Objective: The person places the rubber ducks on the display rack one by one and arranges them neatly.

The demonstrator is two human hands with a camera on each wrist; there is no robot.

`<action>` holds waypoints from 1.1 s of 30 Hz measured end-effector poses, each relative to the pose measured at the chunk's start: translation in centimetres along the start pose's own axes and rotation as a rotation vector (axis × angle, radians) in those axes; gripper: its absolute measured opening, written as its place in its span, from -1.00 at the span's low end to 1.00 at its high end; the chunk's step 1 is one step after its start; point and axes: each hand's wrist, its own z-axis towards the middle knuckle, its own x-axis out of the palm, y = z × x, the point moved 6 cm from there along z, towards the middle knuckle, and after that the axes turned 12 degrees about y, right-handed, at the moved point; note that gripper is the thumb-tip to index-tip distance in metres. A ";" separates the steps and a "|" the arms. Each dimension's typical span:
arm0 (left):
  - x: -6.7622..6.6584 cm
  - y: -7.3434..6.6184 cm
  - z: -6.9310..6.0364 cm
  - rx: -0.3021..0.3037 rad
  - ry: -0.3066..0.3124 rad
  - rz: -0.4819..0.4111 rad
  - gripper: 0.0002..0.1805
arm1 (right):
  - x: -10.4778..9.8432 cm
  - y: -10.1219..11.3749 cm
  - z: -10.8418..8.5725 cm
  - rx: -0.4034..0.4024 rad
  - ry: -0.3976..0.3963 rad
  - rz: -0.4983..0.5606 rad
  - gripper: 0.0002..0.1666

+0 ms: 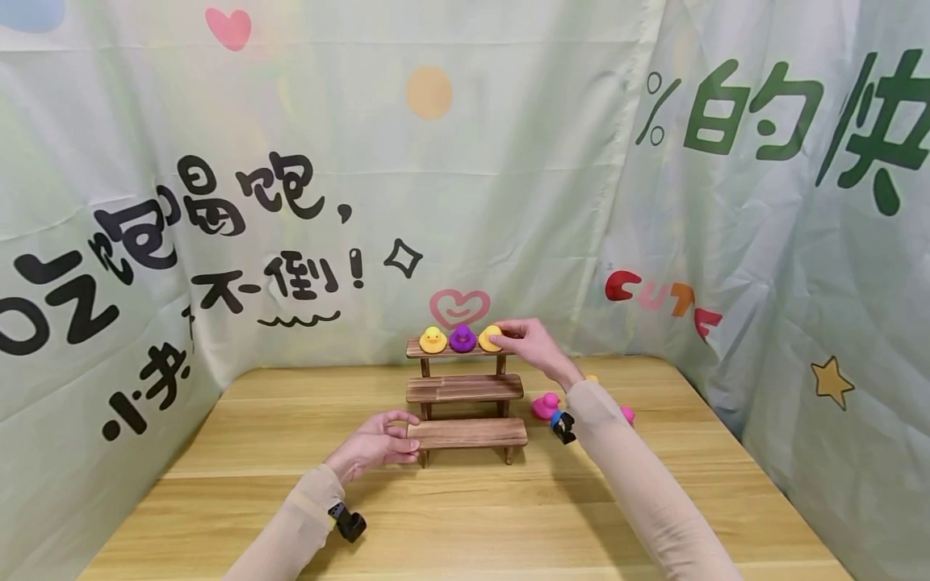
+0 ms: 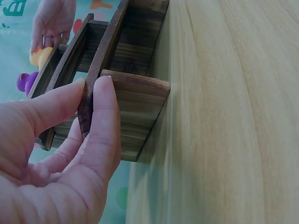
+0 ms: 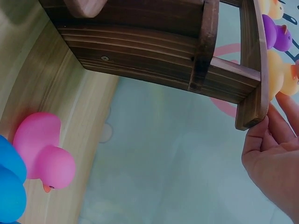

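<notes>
A three-tier wooden display stand (image 1: 467, 433) stands on the table. My left hand (image 1: 378, 441) pinches the left end of its lowest shelf between thumb and fingers, as the left wrist view (image 2: 88, 140) shows up close. Along the top shelf sit a yellow rubber duck (image 1: 433, 340) at the left and a purple rubber duck (image 1: 462, 339) in the middle. At the right end, my right hand (image 1: 539, 349) holds another yellow rubber duck (image 1: 490, 339) with its fingertips, on or just above the shelf; contact with the wood is unclear.
Right of the stand, a pink duck (image 1: 546, 406) and a blue duck (image 3: 10, 179) lie on the wooden table (image 1: 291, 500). Another pink piece (image 1: 627, 415) and a yellow bit (image 1: 592, 378) show past my right sleeve. Printed cloth (image 1: 508, 202) hangs behind and at both sides.
</notes>
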 end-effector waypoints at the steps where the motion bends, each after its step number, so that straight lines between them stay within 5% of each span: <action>1: 0.0 0.0 0.0 0.001 0.001 0.002 -0.44 | 0.0 0.0 0.0 -0.001 0.002 -0.001 -0.53; 18: 0.1 0.0 -0.1 -0.001 0.005 -0.001 -0.43 | -0.6 -0.3 -0.3 -0.028 -0.041 0.034 -0.43; 25: 0.1 0.1 0.0 0.001 0.008 0.008 -0.43 | -1.8 -0.7 -1.3 -0.061 -0.114 0.040 -0.50; 33: 0.1 0.0 0.0 -0.001 0.004 0.010 -0.43 | -2.5 -1.3 -2.6 -0.080 -0.097 0.050 -0.56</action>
